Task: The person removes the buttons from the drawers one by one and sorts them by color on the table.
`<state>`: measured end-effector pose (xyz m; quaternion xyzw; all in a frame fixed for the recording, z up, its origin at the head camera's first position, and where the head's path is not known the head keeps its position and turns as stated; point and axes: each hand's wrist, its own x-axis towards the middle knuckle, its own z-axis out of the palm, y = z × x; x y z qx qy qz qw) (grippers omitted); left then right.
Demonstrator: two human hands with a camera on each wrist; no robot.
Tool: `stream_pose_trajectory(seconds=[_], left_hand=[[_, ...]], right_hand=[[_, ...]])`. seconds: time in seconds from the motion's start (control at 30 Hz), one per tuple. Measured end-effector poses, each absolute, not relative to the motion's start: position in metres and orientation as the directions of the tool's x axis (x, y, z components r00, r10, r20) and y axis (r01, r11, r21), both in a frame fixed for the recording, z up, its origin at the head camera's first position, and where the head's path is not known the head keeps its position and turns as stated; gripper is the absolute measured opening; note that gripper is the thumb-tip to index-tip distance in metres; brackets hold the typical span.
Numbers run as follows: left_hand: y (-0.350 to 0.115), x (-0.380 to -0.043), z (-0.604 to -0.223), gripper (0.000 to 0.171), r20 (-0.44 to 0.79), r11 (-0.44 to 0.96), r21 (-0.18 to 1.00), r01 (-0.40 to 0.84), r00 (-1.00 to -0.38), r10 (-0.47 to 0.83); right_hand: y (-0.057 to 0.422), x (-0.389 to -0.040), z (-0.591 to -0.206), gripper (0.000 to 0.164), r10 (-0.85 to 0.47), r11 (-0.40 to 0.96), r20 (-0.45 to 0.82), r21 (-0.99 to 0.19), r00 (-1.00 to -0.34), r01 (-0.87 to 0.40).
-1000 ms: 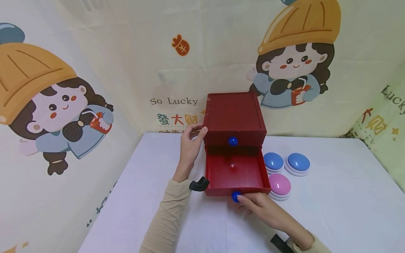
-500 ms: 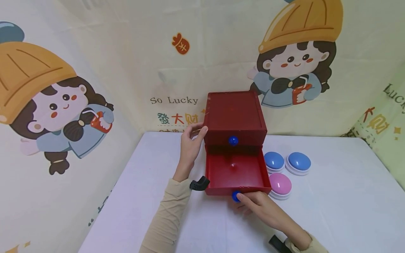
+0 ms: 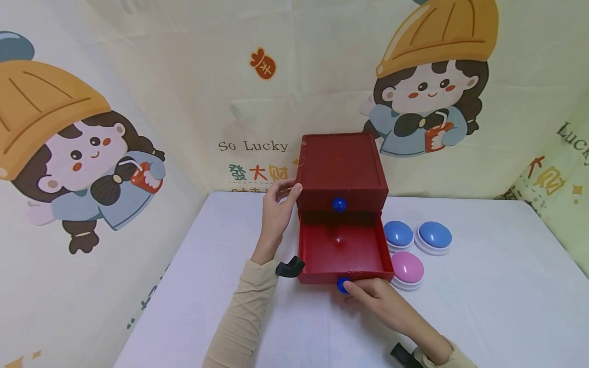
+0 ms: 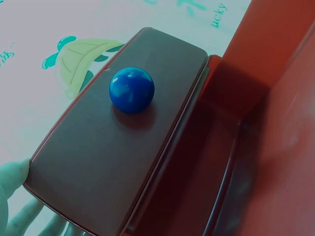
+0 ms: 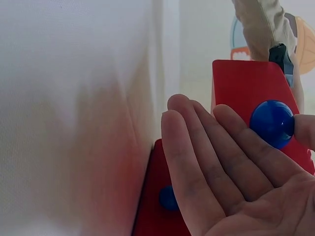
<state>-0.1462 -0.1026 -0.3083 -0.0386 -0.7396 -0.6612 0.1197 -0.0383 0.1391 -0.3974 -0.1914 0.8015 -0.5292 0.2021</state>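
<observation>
Red cabinet (image 3: 338, 161): stands at the far side of the white table (image 3: 497, 286). The lower drawer (image 3: 317, 279) is extended toward the person; the upper drawer (image 3: 317, 201) sits flush above it. Each front carries one round blue knob.

Right hand (image 3: 386, 309): thumb and forefinger pinch the lower knob (image 3: 342, 285); the remaining fingers extend past it, gripping nothing. Left hand (image 3: 278, 209): thumb rests at the cabinet's front left corner, fingers loosely spread along the side. The left wrist view crops those fingers, so their pressure cannot be told.

Handling: the cabinet is probably light, rigid and thin-walled, and apt to slide under a one-handed pull. Brace it at the upper side wall. Take the drawer by its knob and keep the force square to the front; the smooth ball may slip between fingertips. The thin rim would likely scuff or chip before bending. Mind the pink dome (image 3: 407, 267) just beside the drawer's right front corner; a blue dome (image 3: 398, 233) and a second blue dome (image 3: 435, 235) sit behind it.
</observation>
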Motion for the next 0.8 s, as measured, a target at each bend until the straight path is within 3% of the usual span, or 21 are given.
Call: stream_pose_trajectory(seconds=[0.8], left_hand=[[-0.1023, -0.1455, -0.3083, 0.038, 0.224, 0.127, 0.969, 0.211, -0.969, -0.102]], right_hand=[[0.1388, -0.0409, -0.4003, 0.035, -0.515, 0.385, -0.108, -0.916, -0.851, -0.116]])
